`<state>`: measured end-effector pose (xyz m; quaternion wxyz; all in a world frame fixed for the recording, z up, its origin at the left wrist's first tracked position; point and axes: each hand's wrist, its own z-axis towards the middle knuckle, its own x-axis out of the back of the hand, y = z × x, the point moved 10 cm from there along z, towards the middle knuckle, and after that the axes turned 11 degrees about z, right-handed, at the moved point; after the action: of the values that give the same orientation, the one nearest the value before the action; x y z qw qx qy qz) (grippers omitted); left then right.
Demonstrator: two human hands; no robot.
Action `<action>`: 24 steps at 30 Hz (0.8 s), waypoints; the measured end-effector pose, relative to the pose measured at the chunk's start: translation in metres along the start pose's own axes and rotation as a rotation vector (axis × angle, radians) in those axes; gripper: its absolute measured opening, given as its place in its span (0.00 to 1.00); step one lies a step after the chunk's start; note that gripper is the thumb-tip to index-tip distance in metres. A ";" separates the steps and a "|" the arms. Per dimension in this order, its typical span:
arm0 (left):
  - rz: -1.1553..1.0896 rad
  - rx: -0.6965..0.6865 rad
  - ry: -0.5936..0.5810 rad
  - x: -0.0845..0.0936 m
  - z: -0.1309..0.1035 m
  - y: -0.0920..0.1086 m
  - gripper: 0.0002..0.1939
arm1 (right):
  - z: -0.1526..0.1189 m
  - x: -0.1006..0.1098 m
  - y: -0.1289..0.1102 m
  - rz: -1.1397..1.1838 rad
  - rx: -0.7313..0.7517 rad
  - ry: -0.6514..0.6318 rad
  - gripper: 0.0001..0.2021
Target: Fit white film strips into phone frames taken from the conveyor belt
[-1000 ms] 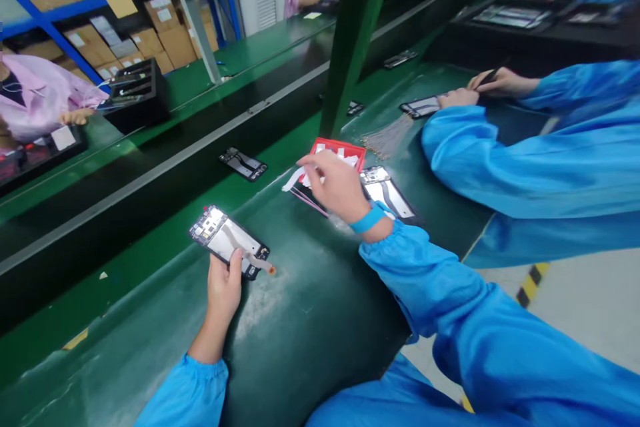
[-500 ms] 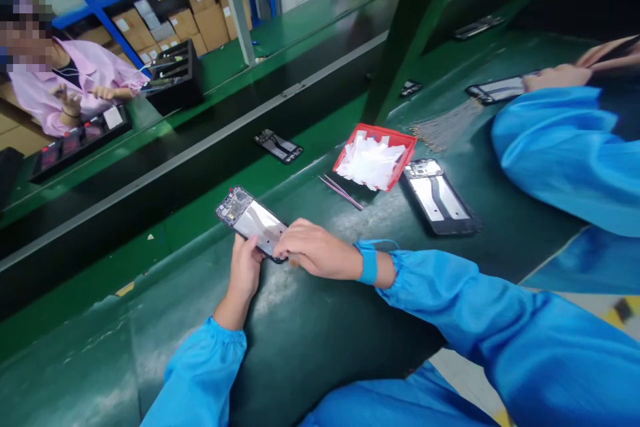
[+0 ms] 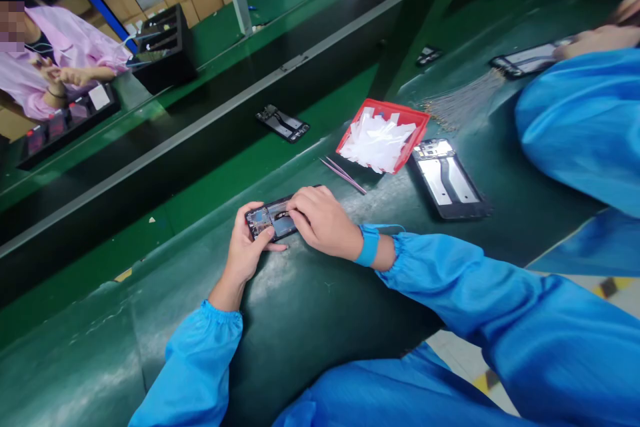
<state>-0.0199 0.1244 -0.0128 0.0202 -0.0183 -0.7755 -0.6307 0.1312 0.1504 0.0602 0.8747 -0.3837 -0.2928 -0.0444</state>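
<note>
Left hand (image 3: 245,250) grips phone frame (image 3: 273,219) w/ fingers clamped; right hand (image 3: 323,221) presses fingertips on it (pink tweezers (image 3: 344,175) nearby, counter (image 3: 310,307) mid-edge).

Glossy phone parts on a worn, matt green counter (image 3: 310,320).

The open phone frame (image 3: 273,220) shows shiny metal and dark plastic. Thin metal tweezers (image 3: 345,175) gleam pink. A smooth red plastic tray (image 3: 417,140) holds white translucent film strips (image 3: 377,143). The sleeves (image 3: 480,293) are smooth blue cloth with a slight sheen.
</note>
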 end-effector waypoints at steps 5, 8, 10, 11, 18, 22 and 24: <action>0.069 -0.021 0.106 0.004 -0.004 0.000 0.32 | -0.004 -0.007 -0.013 -0.063 0.132 -0.055 0.11; 0.092 -0.005 0.150 0.005 -0.005 -0.002 0.31 | -0.006 -0.008 -0.018 -0.136 0.169 -0.082 0.10; 0.094 -0.009 0.140 0.004 -0.006 -0.002 0.32 | -0.006 -0.009 -0.020 -0.189 0.190 -0.105 0.10; 0.091 -0.015 0.133 0.003 -0.006 -0.002 0.33 | -0.006 -0.008 -0.022 -0.205 0.205 -0.105 0.10; 0.087 -0.036 0.122 0.001 -0.006 0.000 0.31 | -0.006 -0.005 -0.024 -0.178 0.209 -0.109 0.11; 0.080 -0.036 0.128 0.000 -0.006 0.000 0.30 | -0.007 -0.007 -0.026 -0.214 0.235 -0.120 0.12; 0.066 -0.036 0.131 0.000 -0.006 -0.001 0.29 | -0.008 -0.006 -0.028 -0.245 0.264 -0.114 0.13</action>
<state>-0.0199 0.1180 -0.0123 0.0911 -0.0029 -0.7601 -0.6434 0.1214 0.1240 0.0710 0.8874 -0.2290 -0.3898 -0.0901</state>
